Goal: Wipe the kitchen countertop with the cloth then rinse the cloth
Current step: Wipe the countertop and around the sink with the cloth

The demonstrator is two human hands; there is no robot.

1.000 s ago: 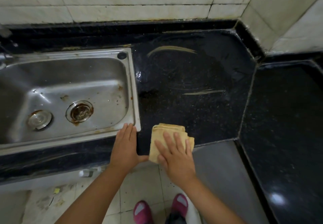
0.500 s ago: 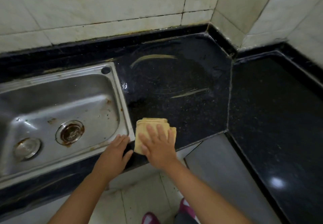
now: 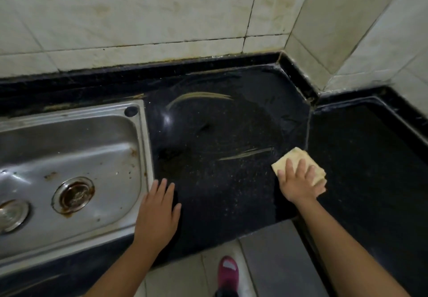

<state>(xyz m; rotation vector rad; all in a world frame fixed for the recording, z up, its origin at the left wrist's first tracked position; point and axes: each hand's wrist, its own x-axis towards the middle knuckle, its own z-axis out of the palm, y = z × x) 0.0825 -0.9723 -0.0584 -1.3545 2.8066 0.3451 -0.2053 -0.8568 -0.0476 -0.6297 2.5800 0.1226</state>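
A folded yellow cloth (image 3: 294,157) lies on the black speckled countertop (image 3: 220,139), near the seam with the right-hand counter section. My right hand (image 3: 298,181) presses flat on the cloth with spread, straight fingers, covering its near half. My left hand (image 3: 157,213) rests flat on the counter's front part, beside the sink's right rim. Pale wet streaks mark the counter at the back and in the middle.
A stainless steel sink (image 3: 143,148) with a rusty drain (image 3: 73,195) sits at the left. Tiled walls rise behind the black backsplash (image 3: 208,65). A second counter section (image 3: 366,157) runs along the right. Below the front edge are floor tiles and a pink shoe (image 3: 228,271).
My right hand slid the cloth from beside the sink rightward to the counter seam. My left hand stayed by the sink's corner. The camera tilted and moved closer.
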